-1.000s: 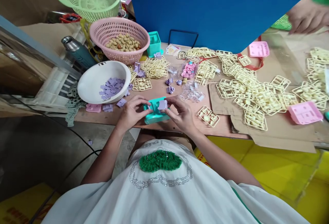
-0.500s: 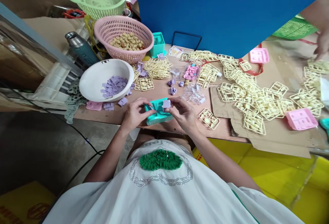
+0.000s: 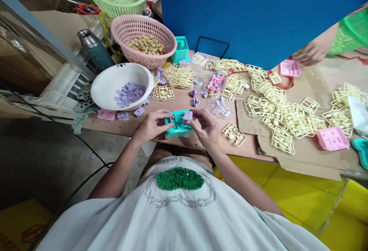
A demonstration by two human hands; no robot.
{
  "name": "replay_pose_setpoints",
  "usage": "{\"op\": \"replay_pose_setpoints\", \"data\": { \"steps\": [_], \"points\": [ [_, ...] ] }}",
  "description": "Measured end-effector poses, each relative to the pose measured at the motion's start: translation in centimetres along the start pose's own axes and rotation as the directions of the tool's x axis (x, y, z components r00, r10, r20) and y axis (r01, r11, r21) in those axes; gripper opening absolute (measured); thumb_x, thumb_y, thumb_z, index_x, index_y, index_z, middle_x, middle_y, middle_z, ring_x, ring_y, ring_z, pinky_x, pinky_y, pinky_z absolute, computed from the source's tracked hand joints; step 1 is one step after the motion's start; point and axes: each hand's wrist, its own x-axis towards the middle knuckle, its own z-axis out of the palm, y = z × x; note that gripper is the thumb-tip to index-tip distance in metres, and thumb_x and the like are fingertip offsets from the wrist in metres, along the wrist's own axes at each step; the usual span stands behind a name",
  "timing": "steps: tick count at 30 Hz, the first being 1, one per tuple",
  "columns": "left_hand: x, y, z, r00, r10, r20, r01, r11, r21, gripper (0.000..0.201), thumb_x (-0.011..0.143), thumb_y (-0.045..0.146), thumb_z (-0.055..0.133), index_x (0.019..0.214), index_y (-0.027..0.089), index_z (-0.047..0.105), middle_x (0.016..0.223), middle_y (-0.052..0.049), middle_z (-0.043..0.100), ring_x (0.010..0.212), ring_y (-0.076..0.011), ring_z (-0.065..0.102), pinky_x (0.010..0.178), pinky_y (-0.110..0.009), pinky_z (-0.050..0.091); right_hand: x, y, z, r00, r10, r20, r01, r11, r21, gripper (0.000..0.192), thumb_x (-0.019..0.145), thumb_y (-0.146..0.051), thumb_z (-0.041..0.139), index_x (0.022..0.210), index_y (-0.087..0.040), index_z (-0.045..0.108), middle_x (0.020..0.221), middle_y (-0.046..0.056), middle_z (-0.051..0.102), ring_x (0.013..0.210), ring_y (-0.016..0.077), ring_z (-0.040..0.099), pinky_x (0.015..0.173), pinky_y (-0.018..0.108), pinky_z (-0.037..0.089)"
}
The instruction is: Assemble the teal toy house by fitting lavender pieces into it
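— What is the person wearing?
— A white top [image 3: 184,220], loose over the chest and shoulders, with both forearms showing bare below it.
— Is anything decorating it?
— A green heart-shaped patch [image 3: 179,178] with a tufted, sequinned texture is sitting at the middle of the chest. A looping line of silver rhinestones [image 3: 178,202] is running around the patch, and faint grey lettering is showing just above the patch.
— Any other colour?
— A thin green stripe [image 3: 271,228] is running down the top, well to the right of the patch.
— Rings, bracelets?
— None are showing on the left hand [image 3: 150,127] or the right hand [image 3: 204,128].
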Motion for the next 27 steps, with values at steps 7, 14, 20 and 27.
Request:
{"op": "replay_pose_setpoints", "data": {
  "steps": [7,14,20,27],
  "points": [
    [0.4,0.6,-0.6,0.995,0.088,0.045,-0.094,0.984,0.151,0.026,0.084,0.033,0.078,0.105,0.02,0.085,0.12,-0.012,0.078,0.115,-0.0267,0.074,0.105,-0.038,0.057,-0.2,0.0,0.2,1.0,-0.004,-0.007,0.004,1.0,-0.029,0.035,0.087,-0.05,0.082,0.109,-0.024,0.072,0.095,0.004,0.068,0.088,0.0201,0.066,0.082,0.035,0.055],
    [-0.3,0.9,0.3,0.996,0.041,-0.082,-0.026,0.984,0.178,0.029,0.078,0.031,0.084,0.105,0.019,0.079,0.107,-0.009,0.08,0.1,-0.0255,0.077,0.093,-0.038,0.063,-0.4,-0.1,0.3,0.999,0.022,-0.027,-0.023,0.999,-0.032,0.038,0.085,-0.052,0.083,0.109,-0.024,0.073,0.094,0.004,0.069,0.087,0.0204,0.066,0.082,0.036,0.056],
    [-0.5,0.9,0.1,0.993,0.085,-0.087,-0.071,0.985,0.156,0.019,0.079,0.028,0.083,0.096,0.02,0.083,0.108,-0.01,0.08,0.106,-0.0254,0.076,0.097,-0.037,0.062,-0.4,-0.1,0.4,1.0,0.003,-0.026,-0.004,1.0,-0.005,0.034,0.086,-0.048,0.084,0.107,-0.024,0.074,0.095,0.004,0.069,0.088,0.0201,0.065,0.082,0.036,0.054],
    [-0.1,0.7,-0.5,0.997,0.058,-0.059,-0.051,0.992,0.117,0.024,0.078,0.034,0.085,0.098,0.02,0.084,0.111,-0.011,0.08,0.106,-0.0256,0.076,0.098,-0.037,0.063,-0.5,-0.2,0.6,0.998,0.037,-0.046,-0.037,0.999,0.001,0.043,0.082,-0.057,0.086,0.107,-0.024,0.075,0.092,0.004,0.071,0.085,0.0205,0.067,0.082,0.037,0.057]
  ]
}}
